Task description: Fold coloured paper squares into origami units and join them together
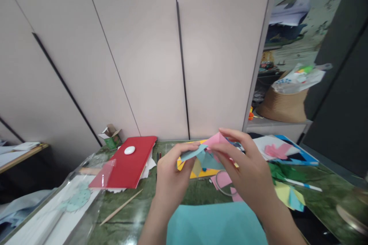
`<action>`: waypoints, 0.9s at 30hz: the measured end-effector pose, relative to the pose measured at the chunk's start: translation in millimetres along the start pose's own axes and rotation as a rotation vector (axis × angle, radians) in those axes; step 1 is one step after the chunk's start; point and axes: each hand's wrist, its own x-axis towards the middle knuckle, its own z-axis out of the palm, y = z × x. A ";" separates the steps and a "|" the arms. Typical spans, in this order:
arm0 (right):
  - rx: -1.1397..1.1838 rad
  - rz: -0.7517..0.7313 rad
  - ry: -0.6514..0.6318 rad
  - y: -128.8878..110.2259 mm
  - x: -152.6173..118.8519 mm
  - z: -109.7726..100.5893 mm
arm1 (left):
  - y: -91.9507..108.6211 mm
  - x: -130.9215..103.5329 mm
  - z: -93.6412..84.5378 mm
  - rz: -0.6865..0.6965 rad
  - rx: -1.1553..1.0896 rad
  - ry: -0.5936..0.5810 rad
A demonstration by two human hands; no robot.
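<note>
Above the table, my left hand [171,176] pinches a light blue folded paper [211,160] between thumb and fingers. Fingers of my right hand [251,170] close on a pink folded paper [216,140] just behind and above it. The two papers touch or overlap; whether they are joined cannot be made out. Below my hands lies a large turquoise sheet [215,224]. A ring-shaped object [220,188] and pink paper pieces [225,178] rest on the table behind my right wrist. Yellow paper [211,172] shows behind the folded papers, partly hidden.
Left on the green table [135,214] are a red folder [129,166] with a white round object [129,150], a wooden stick [120,207], a small green box [112,139] and clear plastic. Right are green paper [287,171], a white pen [304,185] and yellow-blue paper [289,196]. Cabinet doors stand behind.
</note>
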 end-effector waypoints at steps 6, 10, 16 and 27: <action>0.023 0.015 -0.033 -0.4 0.7 0.2 | -1.7 0.7 -0.2 -0.031 0.003 -0.053; 0.080 0.105 -0.103 -1.5 0.9 -0.5 | 2.6 4.4 -2.4 -0.047 -0.059 -0.138; 0.160 0.234 -0.193 -2.1 -0.5 2.7 | 2.9 8.2 -5.2 -0.153 -0.084 -0.192; 0.067 0.150 -0.069 -7.3 -4.3 19.6 | -9.1 12.5 11.6 -0.249 -0.279 -0.032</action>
